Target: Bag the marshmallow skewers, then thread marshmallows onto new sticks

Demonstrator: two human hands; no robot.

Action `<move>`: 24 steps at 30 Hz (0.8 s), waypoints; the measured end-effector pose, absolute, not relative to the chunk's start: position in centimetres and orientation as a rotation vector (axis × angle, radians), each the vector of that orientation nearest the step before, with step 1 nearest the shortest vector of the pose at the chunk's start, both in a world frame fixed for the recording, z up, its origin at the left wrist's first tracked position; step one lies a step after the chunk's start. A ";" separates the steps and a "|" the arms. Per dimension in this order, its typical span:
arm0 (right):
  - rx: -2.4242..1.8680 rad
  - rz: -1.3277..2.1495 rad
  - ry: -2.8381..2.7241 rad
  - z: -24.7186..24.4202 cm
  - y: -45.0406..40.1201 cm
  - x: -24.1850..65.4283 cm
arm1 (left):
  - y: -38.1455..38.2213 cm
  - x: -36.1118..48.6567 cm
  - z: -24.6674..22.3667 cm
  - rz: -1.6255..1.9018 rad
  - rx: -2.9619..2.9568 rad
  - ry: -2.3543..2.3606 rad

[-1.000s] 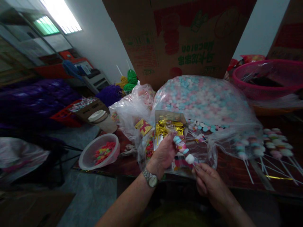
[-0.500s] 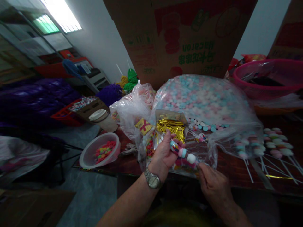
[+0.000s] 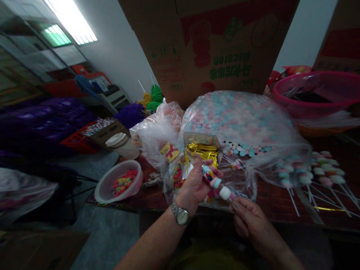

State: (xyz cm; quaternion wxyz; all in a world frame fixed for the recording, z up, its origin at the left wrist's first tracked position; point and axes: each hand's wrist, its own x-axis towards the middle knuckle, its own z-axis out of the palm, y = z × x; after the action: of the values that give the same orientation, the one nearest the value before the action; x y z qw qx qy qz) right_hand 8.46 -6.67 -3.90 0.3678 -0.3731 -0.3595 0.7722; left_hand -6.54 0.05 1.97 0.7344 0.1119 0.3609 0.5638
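A candy skewer point(image 3: 216, 183) in pink, blue and white, partly in clear wrap with a printed picture, lies slanting between my hands. My left hand point(image 3: 196, 184), with a watch at the wrist, is closed around its upper part. With thumb and fingers pinched, my right hand point(image 3: 250, 216) grips the lower end just below the white piece; the stick there is mostly hidden. Just beyond my left hand sits an open box point(image 3: 201, 138) of gold twist ties point(image 3: 206, 152). Small wrapped skewers point(image 3: 236, 164) lie to the right of this box.
A big clear bag point(image 3: 239, 116) of pastel candies fills the table's back, before a cardboard box point(image 3: 168, 33). Finished-looking candy skewers point(image 3: 327, 168) lie right. At left stands a bowl point(image 3: 104, 183) of colourful candies; a pink basin point(image 3: 315, 80) is back right.
My right hand has shifted slightly left at the skewer's lower end, and its fingers now show in a pinch. My left hand keeps its hold. The view has shifted slightly.
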 end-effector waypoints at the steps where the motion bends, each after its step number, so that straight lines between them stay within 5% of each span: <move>1: -0.898 2.048 -0.852 -3.9 -6.5 8.7 | 0.1 -7.0 2.1 1.206 0.277 0.751; 10: -0.895 2.078 -0.946 -3.6 -6.3 9.8 | 0.7 -7.8 2.3 1.263 0.326 0.562; 19: -1.165 0.394 -1.925 -3.9 -6.4 10.3 | 0.2 -6.1 3.1 1.307 0.123 0.749; 24: -1.182 0.267 -1.922 -3.5 -6.3 10.1 | 0.1 -5.9 2.6 1.279 0.169 0.775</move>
State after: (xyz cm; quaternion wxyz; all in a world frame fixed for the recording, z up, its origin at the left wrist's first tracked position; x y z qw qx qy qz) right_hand 10.13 -6.30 -3.48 0.4210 -0.4718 -0.7673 0.1067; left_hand -5.89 0.09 2.65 0.7300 0.0767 0.3521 0.5807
